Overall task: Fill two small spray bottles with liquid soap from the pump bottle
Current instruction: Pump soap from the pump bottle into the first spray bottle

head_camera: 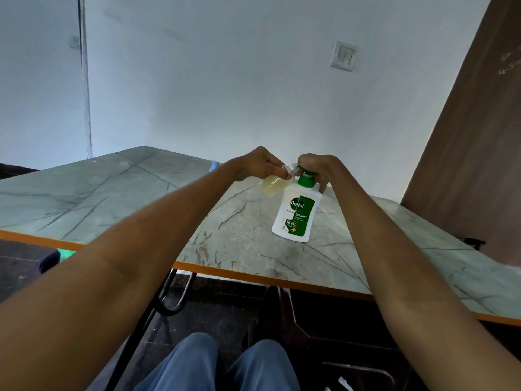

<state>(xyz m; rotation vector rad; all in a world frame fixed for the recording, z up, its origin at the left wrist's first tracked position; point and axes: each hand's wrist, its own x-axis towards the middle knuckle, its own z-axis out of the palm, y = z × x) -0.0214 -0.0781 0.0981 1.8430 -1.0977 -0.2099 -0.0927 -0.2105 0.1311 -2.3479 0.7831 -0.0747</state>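
The small spray bottle (275,184) hangs tilted between the two hands, its clear neck raised toward the green pump head and its lower half, holding pale yellow liquid, slanting down and away under the left hand (260,167). That hand pinches the bottle near its neck with curled fingers. Just beside it, the right hand (317,169) curls over the top of the pump bottle (296,214), fingers wrapped down around the green pump so that the nozzle is mostly hidden; whether the spout touches the small bottle's mouth cannot be told. The pump bottle, white with a green label, stands upright on the counter (112,193) directly below the right hand. Behind the left wrist a small blue object (214,165) peeks out, largely blocked by the forearm. Nearer than both hands runs the counter's orange edge, with blue-trousered knees below it. Beyond the hands a wall switch (343,55) sits high on the pale wall.
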